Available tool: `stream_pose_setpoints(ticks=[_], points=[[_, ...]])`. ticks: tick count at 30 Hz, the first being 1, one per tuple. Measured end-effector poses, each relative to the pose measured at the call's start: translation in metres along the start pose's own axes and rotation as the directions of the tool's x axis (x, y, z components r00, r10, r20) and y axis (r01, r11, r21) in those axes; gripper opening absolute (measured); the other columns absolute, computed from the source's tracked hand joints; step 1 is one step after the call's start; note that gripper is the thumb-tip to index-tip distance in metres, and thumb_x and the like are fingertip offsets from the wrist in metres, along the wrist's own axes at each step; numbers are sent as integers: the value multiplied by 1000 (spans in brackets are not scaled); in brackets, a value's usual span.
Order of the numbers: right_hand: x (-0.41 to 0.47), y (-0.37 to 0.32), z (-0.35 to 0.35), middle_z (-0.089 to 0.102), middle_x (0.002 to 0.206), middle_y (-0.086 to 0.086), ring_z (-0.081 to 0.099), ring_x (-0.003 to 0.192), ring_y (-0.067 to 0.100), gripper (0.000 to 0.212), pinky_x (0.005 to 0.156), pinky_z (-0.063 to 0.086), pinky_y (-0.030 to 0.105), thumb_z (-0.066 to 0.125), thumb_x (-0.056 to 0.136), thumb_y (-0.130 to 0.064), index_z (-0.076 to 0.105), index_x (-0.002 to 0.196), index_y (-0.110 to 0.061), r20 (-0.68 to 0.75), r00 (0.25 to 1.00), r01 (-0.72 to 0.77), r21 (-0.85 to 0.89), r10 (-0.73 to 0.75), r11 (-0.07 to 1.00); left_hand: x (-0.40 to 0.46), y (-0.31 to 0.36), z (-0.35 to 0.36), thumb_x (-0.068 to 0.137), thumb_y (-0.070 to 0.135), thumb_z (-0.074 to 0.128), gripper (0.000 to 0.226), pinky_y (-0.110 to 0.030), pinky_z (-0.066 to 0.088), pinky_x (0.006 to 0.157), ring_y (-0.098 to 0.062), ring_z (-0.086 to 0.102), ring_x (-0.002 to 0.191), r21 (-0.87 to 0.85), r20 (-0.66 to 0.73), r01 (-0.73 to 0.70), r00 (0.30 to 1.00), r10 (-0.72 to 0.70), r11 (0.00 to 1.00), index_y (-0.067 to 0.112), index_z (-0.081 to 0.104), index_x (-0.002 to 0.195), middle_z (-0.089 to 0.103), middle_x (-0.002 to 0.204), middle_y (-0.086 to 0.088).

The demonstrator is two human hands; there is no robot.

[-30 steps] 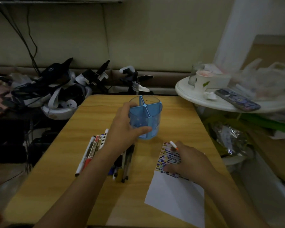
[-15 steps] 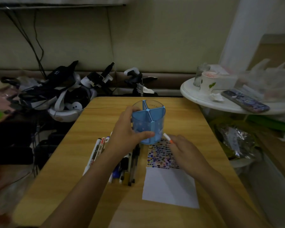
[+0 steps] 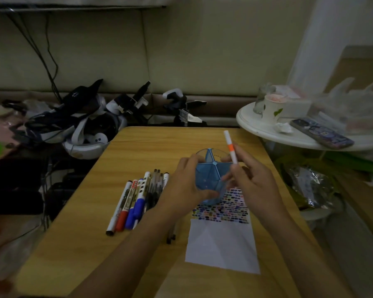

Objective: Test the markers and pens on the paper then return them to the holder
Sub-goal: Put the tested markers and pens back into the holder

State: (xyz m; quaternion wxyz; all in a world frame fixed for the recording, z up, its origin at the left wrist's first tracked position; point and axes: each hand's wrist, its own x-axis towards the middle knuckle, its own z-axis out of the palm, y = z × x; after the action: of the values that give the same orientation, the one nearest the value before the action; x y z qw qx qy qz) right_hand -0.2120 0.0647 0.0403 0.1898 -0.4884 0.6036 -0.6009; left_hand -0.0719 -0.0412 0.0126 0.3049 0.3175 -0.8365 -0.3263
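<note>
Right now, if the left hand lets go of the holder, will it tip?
Probably light: the holder looks like thin, see-through plastic with empty compartments. It seems tilted in the left hand, so could tip. The pen dropped at its rim may nudge it.

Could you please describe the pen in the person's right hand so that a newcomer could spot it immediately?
On the wooden table, find the blue pen holder gripped by the left hand. Just right of it, the right hand holds a slim white pen upright. Its orange band distinguishes it from the markers lying flat.
</note>
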Motion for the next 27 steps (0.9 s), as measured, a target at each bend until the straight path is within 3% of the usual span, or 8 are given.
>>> stream_pose_setpoints(ticks=[2, 6, 12, 15, 17, 20, 23, 27], points=[[-1, -4, 0, 72, 114, -11, 74, 75, 21, 51, 64, 61, 30, 52, 102, -10, 42, 144, -36, 22, 1000, -16, 129, 13, 992, 0, -1, 1, 68, 38, 89, 71, -26, 54, 82, -7, 49, 105, 10, -2, 1, 1000, -1, 1000, 35, 42, 121, 42, 118, 12], [-2, -9, 3, 71, 111, -1, 73, 68, 23, 25, 56, 56, 27, 56, 98, -2, 62, 113, -21, 26, 999, -29, 147, 26, 989, -1, -3, 0, 69, 42, 87, 71, -35, 57, 85, -9, 50, 106, 15, 11, 21, 1000, -22, 1000, 36, 39, 121, 41, 117, 11], [2, -12, 3, 66, 124, -2, 67, 80, 21, 57, 65, 55, 29, 43, 79, -11, 62, 130, -27, 130, 991, -55, 248, 24, 967, 0, -9, -4, 67, 43, 88, 85, -34, 52, 94, -12, 47, 120, 37, 71, 29, 997, -32, 999, 39, 34, 134, 39, 132, 12], [4, -14, 2, 67, 121, 5, 62, 77, 21, 63, 66, 51, 30, 41, 70, -17, 61, 130, -21, 161, 983, -144, 342, 93, 929, -1, -15, -18, 71, 44, 86, 95, -24, 41, 92, -5, 40, 125, 22, 138, 16, 990, -19, 1000, 44, 27, 146, 36, 140, 13], [5, -13, 5, 68, 116, 3, 61, 76, 19, 61, 67, 50, 30, 43, 72, -16, 59, 131, -19, 178, 979, -160, 361, 101, 919, -2, -20, -30, 74, 47, 83, 94, -26, 42, 95, -4, 39, 128, 44, 157, -8, 988, 0, 999, 49, 23, 147, 36, 146, 12], [2, -9, 12, 68, 103, 0, 61, 73, 12, 43, 66, 52, 27, 55, 86, -10, 60, 127, -19, 153, 988, -42, 262, 1, 964, -5, -28, -50, 80, 45, 77, 85, -35, 44, 103, -8, 40, 134, 77, 135, 6, 991, -17, 997, 51, 25, 147, 40, 147, 9], [-1, -6, 17, 69, 86, 0, 59, 66, 3, 18, 59, 50, 25, 57, 100, -16, 68, 110, -26, 3, 1000, 6, 103, -6, 995, -9, -35, -68, 86, 43, 71, 74, -33, 44, 103, -8, 43, 130, 123, 105, 24, 994, -37, 992, 46, 31, 148, 46, 141, 8], [-2, -3, 19, 67, 81, -5, 58, 68, 10, 25, 55, 43, 27, 48, 94, -49, 69, 101, -38, -120, 992, 33, -132, -49, 991, -16, -41, -78, 93, 42, 62, 61, -29, 41, 99, -8, 46, 125, 189, 125, -6, 992, -18, 982, 48, 35, 147, 48, 136, 10]])
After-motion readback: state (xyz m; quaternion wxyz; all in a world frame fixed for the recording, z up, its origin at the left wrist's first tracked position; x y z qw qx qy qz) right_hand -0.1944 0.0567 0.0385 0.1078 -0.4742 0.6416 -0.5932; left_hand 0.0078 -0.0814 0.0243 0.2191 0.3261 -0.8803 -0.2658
